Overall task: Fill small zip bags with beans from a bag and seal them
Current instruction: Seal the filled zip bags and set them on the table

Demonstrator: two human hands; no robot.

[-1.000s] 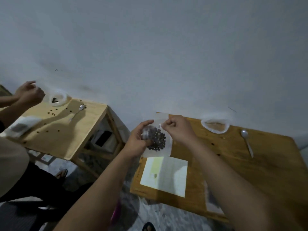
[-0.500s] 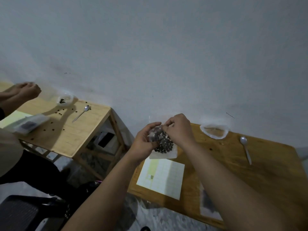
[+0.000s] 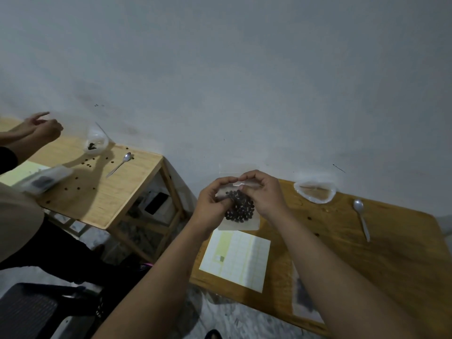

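A small clear zip bag (image 3: pixel 241 211) with dark beans inside hangs upright above the left end of my wooden table (image 3: pixel 342 245). My left hand (image 3: pixel 212 204) grips its left side and top edge. My right hand (image 3: pixel 263 192) pinches the top strip from the right, and the fingertips of both hands meet over the bag's mouth. The larger clear bag (image 3: pixel 315 192), rolled open and nearly bare inside, sits at the back of the table. A metal spoon (image 3: pixel 361 221) lies to its right.
A pale gridded sheet (image 3: pixel 236 261) lies below the bag, and a filled zip bag (image 3: pixel 303 297) lies beside my right forearm. On the left, another person's hands (image 3: pixel 39 128) work over a second table (image 3: pixel 97 187) with scattered beans, a spoon and a bag.
My hands have closed together over the top of the zip bag, fingertips now touching. The view has tilted slightly, and the other person's hand has lifted on the left.
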